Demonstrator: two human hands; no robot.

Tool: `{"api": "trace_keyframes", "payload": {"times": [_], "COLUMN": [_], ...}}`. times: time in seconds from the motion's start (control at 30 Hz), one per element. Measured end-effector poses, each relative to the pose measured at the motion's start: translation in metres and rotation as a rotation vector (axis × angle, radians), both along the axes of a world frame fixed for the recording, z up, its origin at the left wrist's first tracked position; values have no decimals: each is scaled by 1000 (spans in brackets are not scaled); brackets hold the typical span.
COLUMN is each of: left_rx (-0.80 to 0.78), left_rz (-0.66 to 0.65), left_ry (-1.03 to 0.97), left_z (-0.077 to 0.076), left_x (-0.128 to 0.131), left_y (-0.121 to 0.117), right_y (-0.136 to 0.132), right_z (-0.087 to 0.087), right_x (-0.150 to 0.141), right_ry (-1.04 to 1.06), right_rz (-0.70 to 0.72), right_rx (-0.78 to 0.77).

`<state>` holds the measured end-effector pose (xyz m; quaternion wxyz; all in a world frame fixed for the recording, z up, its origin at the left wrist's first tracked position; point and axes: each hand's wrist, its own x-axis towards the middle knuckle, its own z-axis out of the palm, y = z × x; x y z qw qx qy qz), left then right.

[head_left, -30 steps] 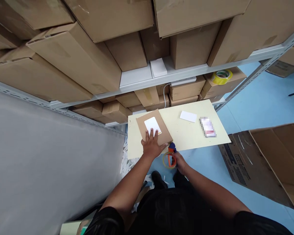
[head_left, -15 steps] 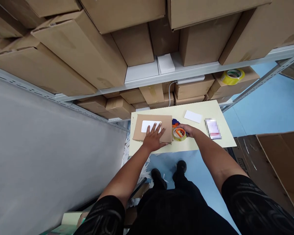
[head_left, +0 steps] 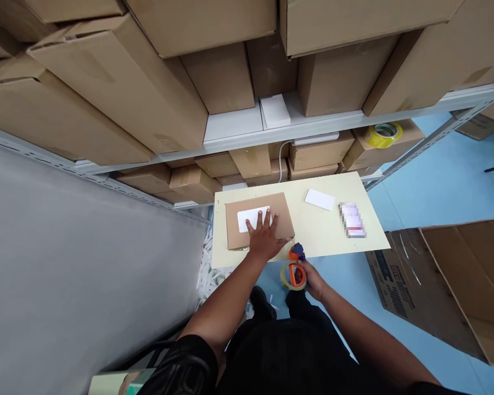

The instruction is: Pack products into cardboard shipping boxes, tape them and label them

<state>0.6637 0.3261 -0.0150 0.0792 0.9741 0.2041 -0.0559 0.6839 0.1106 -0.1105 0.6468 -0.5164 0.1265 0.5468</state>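
A flat brown cardboard box (head_left: pixel 234 224) lies on the cream table (head_left: pixel 329 238), with a white label (head_left: pixel 242 221) on its top. My left hand (head_left: pixel 264 237) rests flat on the box, fingers spread, partly covering the label. My right hand (head_left: pixel 313 281) is closed round an orange and blue tape dispenser (head_left: pixel 297 252) with a roll of clear yellowish tape on it. The dispenser hangs just off the table's front edge, near the box's front right corner. Its grip is partly hidden by my fingers.
A white card or slim box (head_left: pixel 320 199) and a blurred-out phone-like object (head_left: pixel 353 220) lie on the table's right. Shelves behind hold several cartons and a yellow tape roll (head_left: pixel 383 135). A large open carton (head_left: pixel 440 291) stands on the floor at right.
My right hand has drawn the tape dispenser from the box's right side towards my body, past the table's front edge. The box has turned slightly under my left hand, which stays on it.
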Motion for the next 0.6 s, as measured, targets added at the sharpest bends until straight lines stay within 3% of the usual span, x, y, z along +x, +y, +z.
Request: {"api": "trace_keyframes", "payload": {"times": [0.07, 0.17, 0.23, 0.37, 0.47, 0.6], "left_rx": [-16, -59, -116, -210, -151, -67], "left_rz": [38, 31, -81, -474, -525, -491], "left_ry": [2, 27, 75, 202, 204, 145], "left_z": [0, 8, 18, 37, 39, 25], "left_x": [2, -7, -21, -54, -69, -72], "left_y": [-14, -19, -7, 41, 66, 71], "right_y": [16, 41, 51, 67, 91, 125], "right_z": [-3, 5, 14, 27, 28, 28], "right_x": [-20, -7, 24, 102, 148, 176], "right_ry": [42, 65, 50, 59, 32, -12], "right_rz": [-93, -124, -69, 87, 218, 315], "right_rx": [4, -7, -69, -108, -164, -209]}}
